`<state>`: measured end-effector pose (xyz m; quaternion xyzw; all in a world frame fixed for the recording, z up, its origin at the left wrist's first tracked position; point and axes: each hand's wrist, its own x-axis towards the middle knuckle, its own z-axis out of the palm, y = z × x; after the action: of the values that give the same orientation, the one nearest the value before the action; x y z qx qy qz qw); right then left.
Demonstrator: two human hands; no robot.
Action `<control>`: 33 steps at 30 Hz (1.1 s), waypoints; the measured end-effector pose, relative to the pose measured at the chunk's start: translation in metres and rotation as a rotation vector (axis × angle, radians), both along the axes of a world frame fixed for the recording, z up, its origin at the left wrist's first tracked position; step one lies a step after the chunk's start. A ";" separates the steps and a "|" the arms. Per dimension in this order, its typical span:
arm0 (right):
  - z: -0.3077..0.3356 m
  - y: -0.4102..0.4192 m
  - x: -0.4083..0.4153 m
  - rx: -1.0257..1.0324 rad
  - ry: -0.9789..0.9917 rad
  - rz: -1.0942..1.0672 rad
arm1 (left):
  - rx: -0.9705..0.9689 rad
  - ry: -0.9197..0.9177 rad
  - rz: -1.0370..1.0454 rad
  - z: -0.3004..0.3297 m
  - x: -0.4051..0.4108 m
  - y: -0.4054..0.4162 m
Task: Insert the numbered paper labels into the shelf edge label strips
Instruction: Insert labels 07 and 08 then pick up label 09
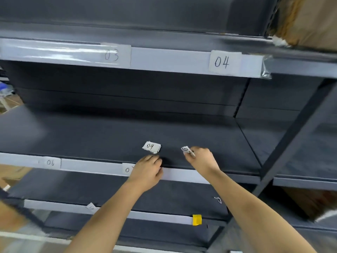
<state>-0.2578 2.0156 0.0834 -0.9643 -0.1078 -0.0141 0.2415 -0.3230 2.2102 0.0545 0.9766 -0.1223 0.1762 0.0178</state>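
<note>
A small stack of paper labels (151,147), with "09" on top, lies on the dark middle shelf. My right hand (201,159) pinches a single numbered label (187,151) just above the shelf, to the right of the stack. My left hand (148,171) rests with curled fingers over the middle shelf's white label strip (182,175), partly covering a label (128,169) that starts with "0". Label "06" (51,163) sits in the same strip further left. The upper strip (169,59) carries "03" (112,55) and "04" (222,62).
A lower strip (155,216) carries a small tilted label (90,206) and yellow tape (197,220) at its right end. A dark diagonal upright (291,136) stands on the right. Cardboard boxes (306,21) sit at the upper right and another at the lower right.
</note>
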 end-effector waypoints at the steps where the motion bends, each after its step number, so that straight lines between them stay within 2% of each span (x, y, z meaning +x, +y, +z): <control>1: -0.001 -0.005 -0.008 0.115 0.020 -0.048 | -0.001 -0.013 0.000 -0.002 -0.003 -0.003; 3: -0.004 -0.016 -0.023 0.231 0.031 -0.115 | -0.037 -0.017 -0.005 -0.009 -0.010 -0.013; 11: -0.007 -0.042 -0.041 0.281 0.039 -0.212 | 0.052 -0.068 -0.155 -0.016 -0.035 -0.043; 18: -0.003 -0.055 -0.038 0.304 0.087 -0.159 | 0.043 -0.039 -0.054 -0.018 -0.018 -0.056; 25: -0.005 -0.080 -0.034 0.293 0.090 -0.123 | 0.093 -0.015 -0.049 -0.041 -0.004 -0.084; 33: -0.003 -0.087 -0.038 0.381 0.089 -0.085 | 0.109 -0.042 0.008 -0.054 0.006 -0.083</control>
<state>-0.2962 1.9282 0.0801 -0.9044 -0.0517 -0.0017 0.4235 -0.3172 2.1273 0.0005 0.9727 -0.1279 0.1899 -0.0387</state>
